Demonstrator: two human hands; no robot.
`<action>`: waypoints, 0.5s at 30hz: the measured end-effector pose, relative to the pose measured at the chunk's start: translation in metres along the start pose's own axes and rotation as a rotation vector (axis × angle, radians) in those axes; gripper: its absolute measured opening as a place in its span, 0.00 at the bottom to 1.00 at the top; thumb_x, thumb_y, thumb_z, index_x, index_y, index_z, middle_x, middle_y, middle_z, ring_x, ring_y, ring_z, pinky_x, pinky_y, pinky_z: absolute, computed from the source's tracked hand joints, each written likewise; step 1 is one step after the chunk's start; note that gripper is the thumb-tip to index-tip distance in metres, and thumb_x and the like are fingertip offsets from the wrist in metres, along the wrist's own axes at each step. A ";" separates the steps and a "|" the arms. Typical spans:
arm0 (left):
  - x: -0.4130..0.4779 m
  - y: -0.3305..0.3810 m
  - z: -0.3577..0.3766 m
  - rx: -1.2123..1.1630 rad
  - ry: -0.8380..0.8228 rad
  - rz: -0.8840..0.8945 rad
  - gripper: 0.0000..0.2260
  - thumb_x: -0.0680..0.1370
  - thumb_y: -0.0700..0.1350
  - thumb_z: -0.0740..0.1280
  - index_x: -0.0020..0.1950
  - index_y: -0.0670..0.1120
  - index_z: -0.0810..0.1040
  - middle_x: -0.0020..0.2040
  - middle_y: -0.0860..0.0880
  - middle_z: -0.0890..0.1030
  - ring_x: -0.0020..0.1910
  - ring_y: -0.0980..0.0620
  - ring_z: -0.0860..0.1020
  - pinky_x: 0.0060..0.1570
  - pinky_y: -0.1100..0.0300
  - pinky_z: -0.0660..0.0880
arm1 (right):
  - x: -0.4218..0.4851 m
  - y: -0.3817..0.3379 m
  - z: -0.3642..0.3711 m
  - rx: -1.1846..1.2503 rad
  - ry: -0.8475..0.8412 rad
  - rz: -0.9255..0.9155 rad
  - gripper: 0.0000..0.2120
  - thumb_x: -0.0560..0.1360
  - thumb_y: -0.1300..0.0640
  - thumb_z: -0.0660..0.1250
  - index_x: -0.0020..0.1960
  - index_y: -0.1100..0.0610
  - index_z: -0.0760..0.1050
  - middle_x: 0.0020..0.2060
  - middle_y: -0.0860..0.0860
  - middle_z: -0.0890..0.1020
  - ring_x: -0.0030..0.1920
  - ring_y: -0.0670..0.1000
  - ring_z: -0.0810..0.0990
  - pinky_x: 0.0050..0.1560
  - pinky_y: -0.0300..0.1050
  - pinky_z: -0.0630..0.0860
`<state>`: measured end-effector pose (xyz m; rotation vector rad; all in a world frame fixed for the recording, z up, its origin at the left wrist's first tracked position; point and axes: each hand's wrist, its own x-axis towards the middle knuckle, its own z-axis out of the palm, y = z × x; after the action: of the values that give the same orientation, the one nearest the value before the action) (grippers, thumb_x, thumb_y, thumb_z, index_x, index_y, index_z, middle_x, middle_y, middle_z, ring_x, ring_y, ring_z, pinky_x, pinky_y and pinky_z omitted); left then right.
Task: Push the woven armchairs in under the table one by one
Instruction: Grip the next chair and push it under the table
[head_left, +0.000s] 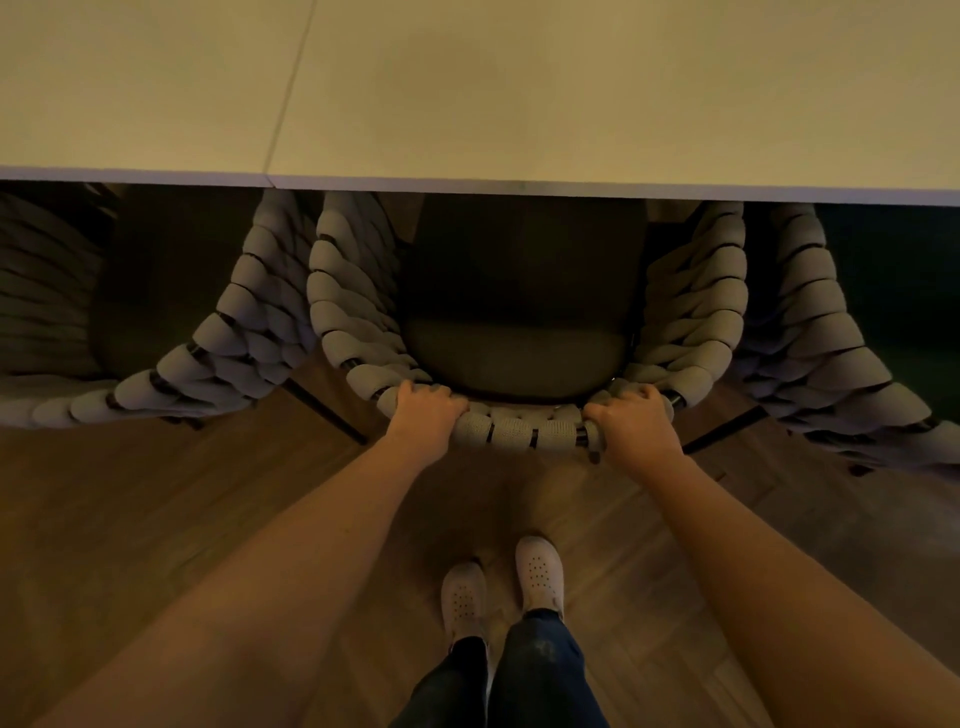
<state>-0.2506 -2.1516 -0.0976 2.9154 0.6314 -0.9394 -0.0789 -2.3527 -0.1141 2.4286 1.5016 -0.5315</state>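
Head view, looking steeply down: middle armchair (519, 434) sits centre frame, facing far twd the table (519, 93), curved back nearest the person. Its front-to-back axis runs near-far, square to the table edge; top rail of the back runs left-right. Front of the dark seat cushion (519, 312) and the far ends of both woven arms are already under the pale tabletop edge, while the back and rear part of the seat are out on the near side. Left hand (423, 410) grips the rail at the back's left corner, fingers curled over the woven wrap. Right hand (631, 421) grips the right corner the same way, w/ a short bare stretch of rail between the two. Both forearms reach fwd, roughly straight. Left armchair (218, 358) stands just beside it on the left, also facing the table, partly tucked under, arm weave close to the middle one's; can't tell if touching. Right armchair (810, 332) likewise on the right side. Wood-plank floor (156, 493) below; pale perforated shoes (462, 597) and dark trousers (540, 670) near bottom centre.
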 end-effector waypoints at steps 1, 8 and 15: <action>0.000 -0.001 -0.001 0.003 -0.014 0.005 0.22 0.77 0.44 0.66 0.70 0.54 0.68 0.68 0.48 0.71 0.68 0.45 0.69 0.70 0.43 0.57 | 0.001 -0.001 0.000 0.000 -0.017 0.008 0.12 0.74 0.49 0.69 0.56 0.45 0.74 0.51 0.47 0.80 0.58 0.52 0.75 0.66 0.55 0.62; -0.026 -0.001 0.000 -0.120 0.062 -0.013 0.31 0.77 0.42 0.67 0.77 0.52 0.58 0.76 0.43 0.60 0.76 0.42 0.55 0.75 0.41 0.44 | 0.011 -0.017 -0.032 0.079 -0.374 -0.027 0.35 0.73 0.42 0.69 0.75 0.46 0.58 0.67 0.53 0.72 0.68 0.57 0.69 0.70 0.60 0.59; -0.096 -0.082 0.037 -0.223 0.213 -0.226 0.36 0.78 0.40 0.62 0.80 0.52 0.45 0.79 0.41 0.40 0.78 0.42 0.39 0.74 0.44 0.41 | 0.049 -0.151 -0.102 0.266 -0.161 -0.248 0.46 0.72 0.41 0.70 0.79 0.47 0.47 0.76 0.55 0.57 0.75 0.59 0.58 0.73 0.55 0.58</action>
<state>-0.3736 -2.1171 -0.0647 2.8039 1.0226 -0.5311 -0.1753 -2.2065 -0.0437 2.3256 1.7690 -1.0106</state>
